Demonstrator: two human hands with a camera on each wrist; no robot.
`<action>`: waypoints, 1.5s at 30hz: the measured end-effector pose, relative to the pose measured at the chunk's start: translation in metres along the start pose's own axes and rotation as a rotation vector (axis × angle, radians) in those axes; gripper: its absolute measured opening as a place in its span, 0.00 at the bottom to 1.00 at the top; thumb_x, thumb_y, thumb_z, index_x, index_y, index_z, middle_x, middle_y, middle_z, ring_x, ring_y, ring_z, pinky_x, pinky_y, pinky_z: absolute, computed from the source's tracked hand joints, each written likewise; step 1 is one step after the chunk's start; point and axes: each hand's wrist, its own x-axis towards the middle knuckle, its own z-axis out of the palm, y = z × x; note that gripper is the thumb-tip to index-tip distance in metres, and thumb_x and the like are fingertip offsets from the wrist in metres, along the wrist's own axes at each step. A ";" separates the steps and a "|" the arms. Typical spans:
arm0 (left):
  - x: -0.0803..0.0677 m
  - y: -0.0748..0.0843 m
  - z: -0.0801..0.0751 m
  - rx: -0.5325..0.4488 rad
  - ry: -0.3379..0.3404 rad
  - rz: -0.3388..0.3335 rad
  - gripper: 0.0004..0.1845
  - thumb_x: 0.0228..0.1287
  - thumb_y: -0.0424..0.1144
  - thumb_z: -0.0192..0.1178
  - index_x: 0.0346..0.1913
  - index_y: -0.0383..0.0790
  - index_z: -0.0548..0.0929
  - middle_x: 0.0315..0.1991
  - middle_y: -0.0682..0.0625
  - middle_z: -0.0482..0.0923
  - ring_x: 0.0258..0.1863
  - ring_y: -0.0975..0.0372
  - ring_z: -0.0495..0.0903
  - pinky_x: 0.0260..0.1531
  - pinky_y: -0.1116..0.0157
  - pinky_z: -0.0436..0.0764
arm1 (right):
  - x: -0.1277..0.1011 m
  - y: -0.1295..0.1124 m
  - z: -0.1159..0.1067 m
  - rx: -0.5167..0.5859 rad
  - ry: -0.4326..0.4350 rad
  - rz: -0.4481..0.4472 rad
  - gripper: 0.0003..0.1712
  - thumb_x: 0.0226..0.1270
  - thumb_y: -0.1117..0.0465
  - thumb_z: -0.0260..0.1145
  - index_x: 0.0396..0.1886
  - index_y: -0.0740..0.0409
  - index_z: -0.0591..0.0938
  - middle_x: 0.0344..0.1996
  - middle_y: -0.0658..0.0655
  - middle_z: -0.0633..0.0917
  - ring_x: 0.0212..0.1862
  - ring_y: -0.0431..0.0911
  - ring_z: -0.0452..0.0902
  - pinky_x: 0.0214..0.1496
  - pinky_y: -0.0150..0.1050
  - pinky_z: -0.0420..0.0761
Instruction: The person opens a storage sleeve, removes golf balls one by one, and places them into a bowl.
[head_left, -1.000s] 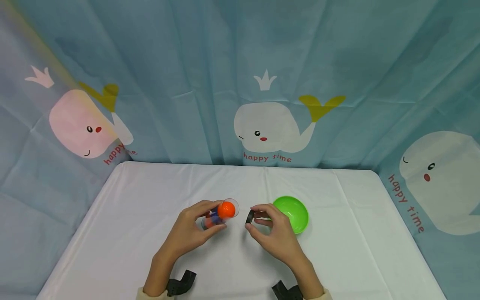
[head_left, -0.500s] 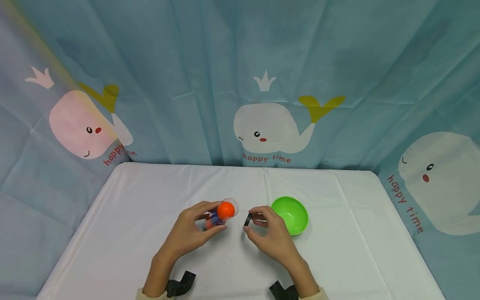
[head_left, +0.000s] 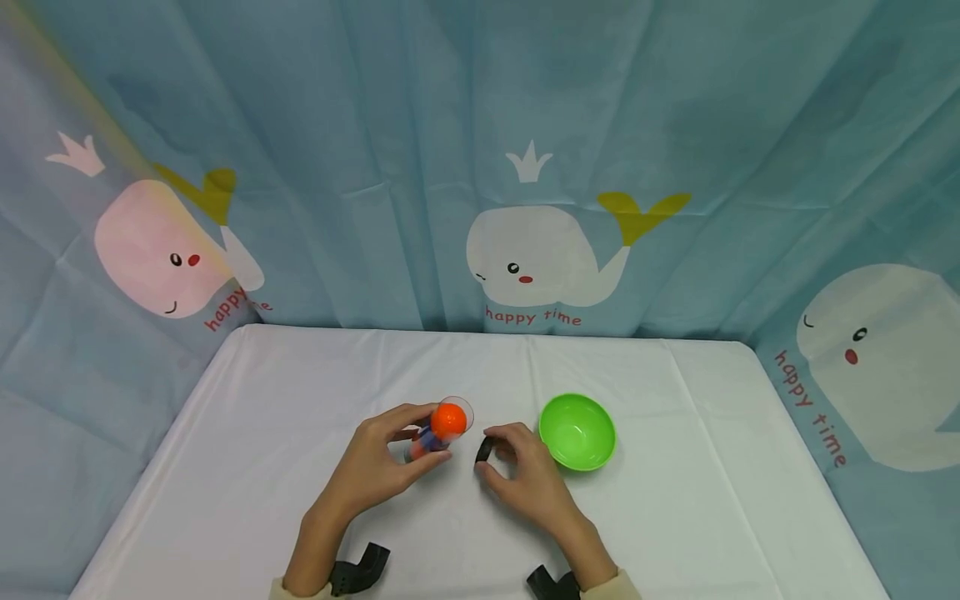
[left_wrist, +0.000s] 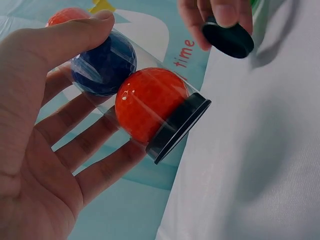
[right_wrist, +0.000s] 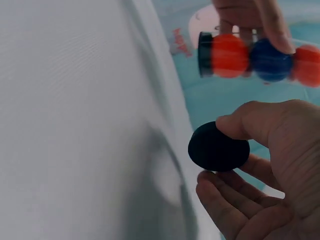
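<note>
My left hand [head_left: 384,457] holds a clear tube [head_left: 430,438] at a tilt, thumb on one side and fingers along the other. Through its wall show a red-orange ball [left_wrist: 147,102], a blue ball [left_wrist: 105,65] and another red-orange ball [right_wrist: 307,65] in a row. A black cap [left_wrist: 180,127] closes the lower end. In the head view, the tube's upper rim rings an orange ball [head_left: 448,422]. A loose round black cap [right_wrist: 217,148] is pinched between thumb and fingers of my right hand [head_left: 525,477], just right of the tube and apart from it.
A bright green bowl [head_left: 577,432] stands right behind my right hand on the white-covered table [head_left: 697,500]. Behind the table hangs a blue curtain [head_left: 360,225] printed with whales. Black mounts [head_left: 362,568] sit at both wrists.
My right hand has moved left and toward me with the black cap, away from the bowl, exposing more of it. The left hand and tube stay nearly in place.
</note>
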 end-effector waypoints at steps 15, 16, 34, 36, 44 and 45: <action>-0.001 0.001 -0.001 0.008 0.002 0.006 0.30 0.58 0.49 0.81 0.64 0.56 0.85 0.53 0.63 0.88 0.52 0.69 0.87 0.49 0.59 0.91 | -0.001 0.014 0.011 -0.268 0.119 -0.069 0.25 0.60 0.58 0.82 0.57 0.55 0.86 0.51 0.49 0.89 0.57 0.45 0.85 0.63 0.45 0.85; -0.001 0.001 -0.001 0.007 0.002 0.006 0.30 0.58 0.49 0.81 0.64 0.56 0.85 0.54 0.63 0.88 0.52 0.69 0.87 0.49 0.59 0.91 | -0.001 0.014 0.012 -0.277 0.125 -0.076 0.25 0.59 0.59 0.82 0.56 0.55 0.86 0.50 0.50 0.89 0.56 0.44 0.85 0.62 0.45 0.85; 0.000 0.004 -0.001 0.038 -0.003 -0.001 0.31 0.57 0.50 0.82 0.64 0.57 0.85 0.55 0.63 0.88 0.52 0.69 0.87 0.50 0.61 0.91 | -0.004 0.014 0.017 -0.361 0.151 -0.088 0.32 0.54 0.61 0.84 0.60 0.57 0.85 0.51 0.53 0.86 0.54 0.47 0.82 0.60 0.45 0.84; -0.001 0.003 -0.001 0.043 -0.004 -0.002 0.31 0.57 0.50 0.82 0.64 0.57 0.85 0.55 0.64 0.88 0.52 0.70 0.87 0.49 0.61 0.91 | -0.005 0.010 0.016 -0.356 0.134 -0.073 0.34 0.55 0.60 0.84 0.62 0.55 0.84 0.53 0.53 0.86 0.56 0.47 0.82 0.62 0.45 0.84; 0.000 0.003 0.000 0.068 -0.011 0.002 0.32 0.56 0.50 0.82 0.65 0.58 0.85 0.55 0.64 0.87 0.52 0.69 0.87 0.50 0.64 0.90 | -0.004 -0.014 0.000 -0.227 0.060 -0.067 0.33 0.61 0.60 0.82 0.66 0.56 0.82 0.57 0.56 0.85 0.58 0.49 0.83 0.65 0.47 0.84; 0.000 0.003 0.000 0.072 -0.013 0.001 0.32 0.56 0.50 0.82 0.65 0.59 0.85 0.55 0.64 0.87 0.52 0.69 0.87 0.50 0.64 0.90 | -0.004 -0.017 -0.003 -0.202 0.052 -0.070 0.33 0.61 0.61 0.81 0.66 0.56 0.82 0.57 0.57 0.85 0.58 0.49 0.84 0.64 0.46 0.85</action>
